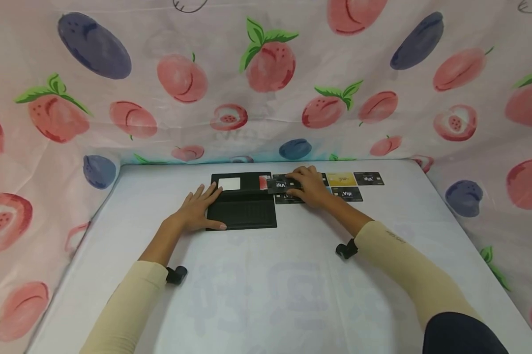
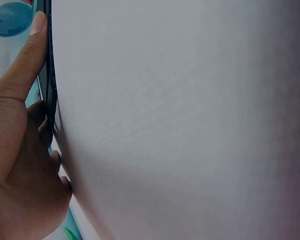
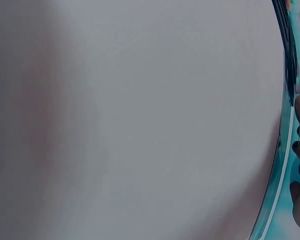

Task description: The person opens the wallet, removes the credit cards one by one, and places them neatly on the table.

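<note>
A black bifold wallet (image 1: 241,214) lies unfolded on the white table. My left hand (image 1: 195,210) rests on its left side, fingers spread along the upper panel and thumb pressing near the lower edge. Between thumb and fingers my right hand (image 1: 312,189) pinches a black Vip card (image 1: 276,185), whose left end overlaps the wallet's right edge. A red card (image 1: 263,182) shows in the upper panel, beside a white rectangle (image 1: 229,184). The left wrist view shows the thumb (image 2: 32,47) along the wallet's edge; only fingertips of the right hand appear in the right wrist view.
Right of the wallet, cards lie in two rows: a yellow card (image 1: 342,179), a black Vip card (image 1: 369,178) and another Vip card (image 1: 346,193) below. Another black card (image 1: 287,199) is partly under the right hand. Fruit-printed cloth (image 1: 266,113) hangs behind the table.
</note>
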Tool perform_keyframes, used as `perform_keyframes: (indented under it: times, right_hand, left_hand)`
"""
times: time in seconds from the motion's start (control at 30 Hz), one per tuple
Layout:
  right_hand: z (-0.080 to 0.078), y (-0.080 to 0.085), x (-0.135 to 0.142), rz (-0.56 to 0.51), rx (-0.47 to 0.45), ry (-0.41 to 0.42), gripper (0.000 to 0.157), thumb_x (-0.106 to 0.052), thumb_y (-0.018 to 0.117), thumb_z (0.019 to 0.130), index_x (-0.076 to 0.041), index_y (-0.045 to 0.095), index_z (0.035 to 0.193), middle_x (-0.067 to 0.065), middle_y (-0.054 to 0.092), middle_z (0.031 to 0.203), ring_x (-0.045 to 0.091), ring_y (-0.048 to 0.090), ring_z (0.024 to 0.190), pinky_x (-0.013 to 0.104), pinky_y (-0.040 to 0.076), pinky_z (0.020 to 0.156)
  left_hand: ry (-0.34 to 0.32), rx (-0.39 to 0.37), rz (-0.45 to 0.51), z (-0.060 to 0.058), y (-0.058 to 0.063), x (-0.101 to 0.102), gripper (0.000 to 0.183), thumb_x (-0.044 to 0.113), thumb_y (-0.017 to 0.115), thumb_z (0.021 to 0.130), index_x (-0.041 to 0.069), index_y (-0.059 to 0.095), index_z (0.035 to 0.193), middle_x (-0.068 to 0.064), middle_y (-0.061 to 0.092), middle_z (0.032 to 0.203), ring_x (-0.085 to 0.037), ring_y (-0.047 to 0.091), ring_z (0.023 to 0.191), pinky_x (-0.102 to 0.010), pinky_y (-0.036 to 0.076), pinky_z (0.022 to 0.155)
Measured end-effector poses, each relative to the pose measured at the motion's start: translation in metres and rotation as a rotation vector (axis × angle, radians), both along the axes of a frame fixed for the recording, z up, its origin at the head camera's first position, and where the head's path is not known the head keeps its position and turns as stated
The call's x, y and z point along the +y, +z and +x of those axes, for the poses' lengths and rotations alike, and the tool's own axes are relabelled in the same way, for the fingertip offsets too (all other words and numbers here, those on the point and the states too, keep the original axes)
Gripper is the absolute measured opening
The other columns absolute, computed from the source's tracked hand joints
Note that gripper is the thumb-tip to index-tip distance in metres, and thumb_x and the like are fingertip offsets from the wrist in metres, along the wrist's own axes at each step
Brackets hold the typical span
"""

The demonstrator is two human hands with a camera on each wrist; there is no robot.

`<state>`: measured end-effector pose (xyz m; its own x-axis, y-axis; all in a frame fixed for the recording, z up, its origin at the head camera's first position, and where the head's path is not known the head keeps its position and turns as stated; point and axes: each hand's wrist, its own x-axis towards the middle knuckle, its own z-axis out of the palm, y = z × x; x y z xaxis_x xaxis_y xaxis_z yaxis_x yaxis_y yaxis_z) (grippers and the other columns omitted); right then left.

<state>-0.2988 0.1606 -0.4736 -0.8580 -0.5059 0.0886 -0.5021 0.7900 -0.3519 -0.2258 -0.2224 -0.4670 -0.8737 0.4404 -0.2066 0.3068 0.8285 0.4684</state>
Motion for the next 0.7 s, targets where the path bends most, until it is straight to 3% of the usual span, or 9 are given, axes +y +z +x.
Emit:
perform_keyframes:
  times: [0.7]
  right_hand:
    - [0.006,-0.007,0.056,-0.067,0.017,-0.042,0.055,-0.029,0.077,0.099,-0.007,0.061,0.147,0.024,0.049,0.143,0.042,0.041,0.12,0.059,0.038,0.1]
  left_hand:
    - [-0.007,-0.007,-0.004,-0.001,0.0,0.0,0.117,0.052,0.085,0.086,0.007,0.016,0.169,-0.017,0.001,0.176,-0.048,-0.006,0.158,-0.065,-0.004,0.124]
